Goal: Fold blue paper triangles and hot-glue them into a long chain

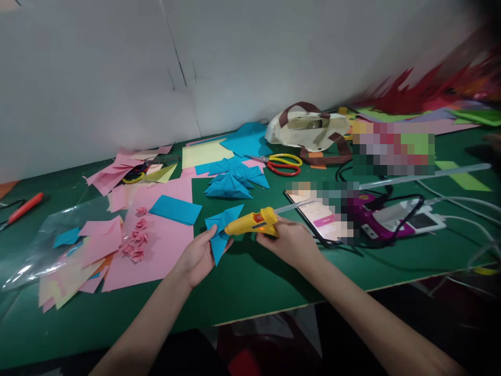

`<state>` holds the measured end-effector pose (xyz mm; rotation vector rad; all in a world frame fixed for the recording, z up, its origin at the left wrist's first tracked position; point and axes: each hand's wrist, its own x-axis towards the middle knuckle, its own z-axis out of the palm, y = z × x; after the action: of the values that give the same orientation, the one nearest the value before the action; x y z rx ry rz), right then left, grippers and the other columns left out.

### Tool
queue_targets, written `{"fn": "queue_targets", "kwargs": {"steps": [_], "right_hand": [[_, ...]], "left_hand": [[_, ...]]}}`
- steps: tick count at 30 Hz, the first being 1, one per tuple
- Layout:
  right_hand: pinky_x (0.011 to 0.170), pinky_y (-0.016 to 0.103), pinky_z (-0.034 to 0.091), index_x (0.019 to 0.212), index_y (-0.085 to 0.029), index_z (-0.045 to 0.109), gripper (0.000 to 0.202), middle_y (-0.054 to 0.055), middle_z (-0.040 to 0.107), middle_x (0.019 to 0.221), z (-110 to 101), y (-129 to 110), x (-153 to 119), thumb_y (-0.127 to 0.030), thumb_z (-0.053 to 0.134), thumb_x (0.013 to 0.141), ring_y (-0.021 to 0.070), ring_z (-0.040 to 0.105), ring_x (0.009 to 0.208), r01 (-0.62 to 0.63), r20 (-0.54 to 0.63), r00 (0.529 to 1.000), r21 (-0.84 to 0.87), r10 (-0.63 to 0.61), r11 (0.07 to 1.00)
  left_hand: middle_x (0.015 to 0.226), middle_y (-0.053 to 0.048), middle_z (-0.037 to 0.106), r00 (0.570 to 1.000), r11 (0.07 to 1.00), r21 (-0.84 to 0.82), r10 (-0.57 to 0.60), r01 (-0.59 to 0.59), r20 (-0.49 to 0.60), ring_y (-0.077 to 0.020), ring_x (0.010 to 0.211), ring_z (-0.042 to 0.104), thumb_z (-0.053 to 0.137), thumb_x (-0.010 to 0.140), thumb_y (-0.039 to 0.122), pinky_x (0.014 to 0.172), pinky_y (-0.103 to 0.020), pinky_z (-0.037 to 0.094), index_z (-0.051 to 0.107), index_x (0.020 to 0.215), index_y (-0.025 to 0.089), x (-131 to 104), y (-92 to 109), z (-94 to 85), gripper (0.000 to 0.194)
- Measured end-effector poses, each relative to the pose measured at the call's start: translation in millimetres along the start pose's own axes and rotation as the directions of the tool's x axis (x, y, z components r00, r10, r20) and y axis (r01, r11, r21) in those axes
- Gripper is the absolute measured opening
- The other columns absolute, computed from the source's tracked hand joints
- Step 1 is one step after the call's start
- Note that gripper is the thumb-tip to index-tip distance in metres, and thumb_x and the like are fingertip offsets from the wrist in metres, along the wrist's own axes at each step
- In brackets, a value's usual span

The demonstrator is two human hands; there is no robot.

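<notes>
A folded blue paper piece (221,249) with pointed corners is held in my left hand (201,254), thumb on its near side. My right hand (291,241) grips a yellow hot glue gun (250,223) by its handle. The gun's nozzle points left at the middle of the blue paper; whether it touches cannot be told. A long clear glue stick (426,176) sticks out of the gun's back toward the right. Just beyond my hands lie several folded blue paper pieces (230,180). A flat folded blue rectangle (176,210) rests on the pink sheet (156,256).
Small pink paper roses (138,237) sit on the pink sheet. Scissors with red and yellow handles (284,163) lie behind. On the right are a phone (321,214), a purple power strip (368,216) and cables. A cloth bag (309,128) stands near the wall. Plastic and paper scraps (74,271) cover the left.
</notes>
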<state>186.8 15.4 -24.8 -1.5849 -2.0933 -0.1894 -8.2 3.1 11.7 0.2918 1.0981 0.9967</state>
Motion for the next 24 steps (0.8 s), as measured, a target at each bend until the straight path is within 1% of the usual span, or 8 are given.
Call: {"fn": "queue_targets", "kwargs": {"steps": [3,6,11,15,17,20,22,24], "right_hand": [[0.052,0.024,0.042,0.083,-0.015,0.066,0.027,0.009,0.072,0.073,1.9,-0.1,-1.2,-0.035,0.050,0.072,0.0183,0.065,0.057,0.029,-0.044,0.999,0.013,-0.029,0.999],[0.053,0.025,0.043,0.088,-0.014,0.064,0.029,0.009,0.071,0.072,1.5,2.4,1.0,-0.035,0.050,0.074,0.0193,0.066,0.062,-0.014,-0.040,0.999,0.040,0.016,0.999],[0.050,0.029,0.041,0.089,-0.017,0.057,0.034,0.008,0.065,0.067,-8.3,9.3,11.7,-0.048,0.055,0.074,0.0247,0.064,0.061,-0.255,0.059,0.967,0.178,0.248,0.950],[0.052,0.030,0.044,0.094,-0.020,0.043,0.054,0.008,0.063,0.080,-18.0,19.9,23.5,-0.058,0.066,0.063,0.0264,0.063,0.070,-0.402,0.100,0.910,0.451,0.403,0.797],[0.053,0.032,0.046,0.095,-0.021,0.037,0.060,0.010,0.060,0.089,-22.2,28.9,30.7,-0.055,0.070,0.059,0.0253,0.063,0.071,-0.459,0.073,0.860,0.543,0.505,0.703],[0.047,0.031,0.046,0.100,-0.022,0.031,0.057,0.010,0.057,0.096,-29.5,46.6,43.2,-0.044,0.069,0.063,0.0157,0.057,0.049,-0.492,0.102,0.807,0.660,0.581,0.568],[0.049,0.031,0.047,0.103,-0.022,0.029,0.051,0.010,0.054,0.098,-35.3,60.0,52.0,-0.033,0.065,0.068,0.0145,0.058,0.050,-0.476,0.090,0.798,0.701,0.596,0.532],[0.052,0.030,0.047,0.104,-0.020,0.032,0.047,0.011,0.053,0.098,-39.6,74.5,60.1,-0.026,0.061,0.069,0.0146,0.059,0.054,-0.506,0.070,0.776,0.663,0.627,0.552]], "left_hand": [[0.106,-0.008,0.069,1.000,1.000,0.014,0.017,-0.017,0.017,-0.0212,0.113,0.056,0.045,0.091,0.018,0.104,-0.038,0.039,0.064,0.104,0.012,0.1,-0.8,0.2,0.023],[0.107,-0.010,0.069,0.999,0.999,0.041,0.000,-0.002,0.033,-0.0222,0.114,0.056,0.045,0.091,0.018,0.104,-0.038,0.038,0.064,0.102,0.010,-0.2,-0.7,0.1,0.024],[0.113,-0.011,0.066,0.999,0.997,0.073,-0.016,0.013,0.048,-0.0223,0.115,0.055,0.045,0.091,0.020,0.105,-0.037,0.037,0.063,0.103,0.010,-1.6,0.7,-0.6,0.024],[0.112,-0.012,0.066,0.996,0.992,0.122,0.011,-0.021,0.087,-0.0227,0.111,0.057,0.047,0.089,0.021,0.102,-0.036,0.040,0.063,0.101,0.010,-1.9,-0.5,-2.1,0.023],[0.108,-0.013,0.067,0.995,0.979,0.198,0.038,-0.056,0.092,-0.0231,0.104,0.062,0.047,0.088,0.020,0.095,-0.036,0.046,0.063,0.099,0.010,-2.0,-1.6,-2.6,0.022],[0.097,-0.012,0.070,0.992,0.935,0.336,0.087,-0.113,0.090,-0.0206,0.086,0.067,0.050,0.086,0.021,0.075,-0.030,0.054,0.062,0.094,0.012,-2.1,-2.8,-3.3,0.017],[0.087,-0.010,0.070,0.990,0.912,0.388,0.107,-0.136,0.096,-0.0181,0.077,0.068,0.054,0.084,0.023,0.065,-0.025,0.053,0.062,0.093,0.013,-1.9,-3.4,-4.1,0.016],[0.083,-0.009,0.070,0.987,0.894,0.422,0.117,-0.152,0.108,-0.0167,0.074,0.067,0.058,0.082,0.026,0.062,-0.023,0.051,0.063,0.092,0.013,-1.6,-3.9,-5.4,0.016]]}}
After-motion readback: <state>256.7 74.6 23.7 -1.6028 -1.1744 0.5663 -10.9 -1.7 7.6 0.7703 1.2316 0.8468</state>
